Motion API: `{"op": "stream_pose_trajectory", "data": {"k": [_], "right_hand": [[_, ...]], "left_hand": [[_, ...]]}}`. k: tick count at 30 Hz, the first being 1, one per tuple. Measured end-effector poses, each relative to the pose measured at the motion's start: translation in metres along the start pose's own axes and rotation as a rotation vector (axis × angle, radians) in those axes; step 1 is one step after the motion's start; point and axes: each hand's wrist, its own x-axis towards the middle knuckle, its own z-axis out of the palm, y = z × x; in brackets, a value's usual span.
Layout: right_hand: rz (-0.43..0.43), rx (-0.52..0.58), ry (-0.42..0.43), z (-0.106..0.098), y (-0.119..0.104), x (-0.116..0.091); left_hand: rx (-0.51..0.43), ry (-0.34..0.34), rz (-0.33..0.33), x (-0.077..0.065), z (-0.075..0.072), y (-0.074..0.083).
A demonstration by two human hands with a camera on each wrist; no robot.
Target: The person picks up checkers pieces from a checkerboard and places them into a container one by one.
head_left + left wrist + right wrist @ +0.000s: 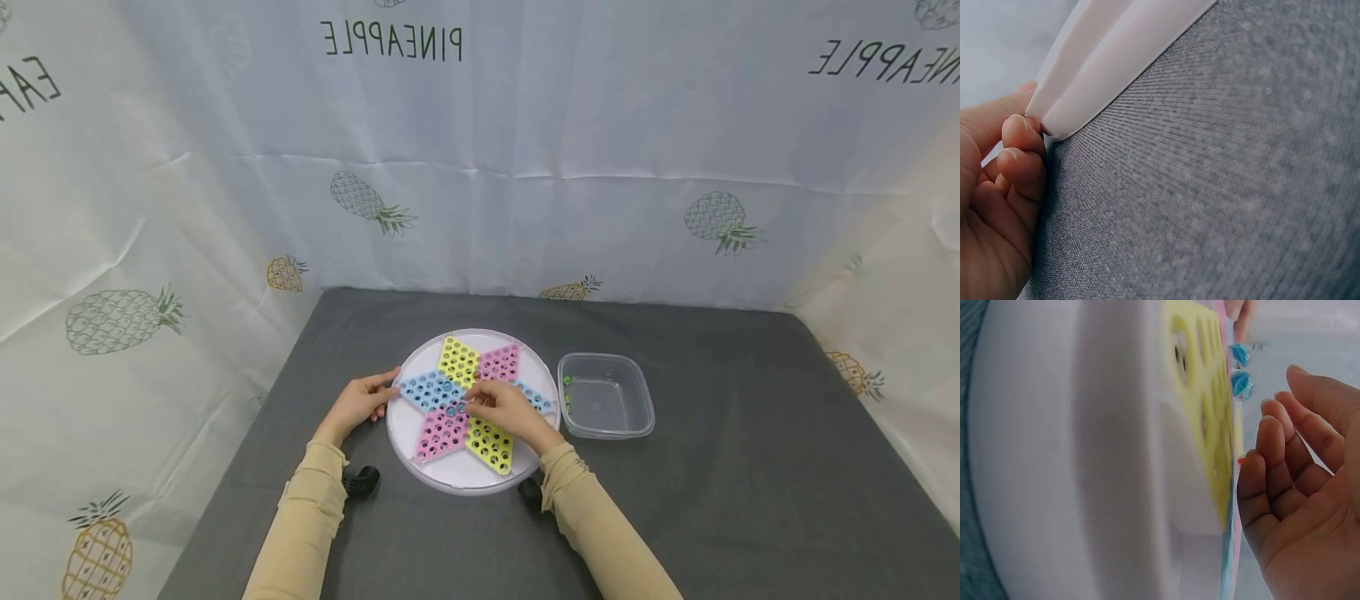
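A round white Chinese checkers board [465, 482] carries a star of pink, yellow and blue perforated sections. My left hand [362, 402] grips its left rim; in the left wrist view the hand [997, 181] has the thumb over the edge and curled fingertips against the side. Over the star's middle hovers my right hand [504, 408], fingers loosely bent. The right wrist view shows this hand [1310, 469] with thumb and fingers apart and nothing between them. Blue-swirled glass marbles [1242, 385] sit in holes just beyond its fingertips. A bit of red [1241, 461] shows behind the fingers.
Right of the board stands a clear plastic container [611, 425] with several green marbles [567, 381] along its left side. Grey cloth [720, 483] covers the table. A white pineapple-print curtain [525, 225] hangs at the back and sides.
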Motion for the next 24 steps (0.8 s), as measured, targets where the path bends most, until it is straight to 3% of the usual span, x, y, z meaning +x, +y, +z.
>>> {"op": "stream_pose_trajectory", "data": {"k": [24], "right_hand": [[0.039,-0.094,0.038,0.014,-0.001,0.007]], "left_hand": [[0.001,-0.009,-0.004,0.0,0.001,0.0]]}}
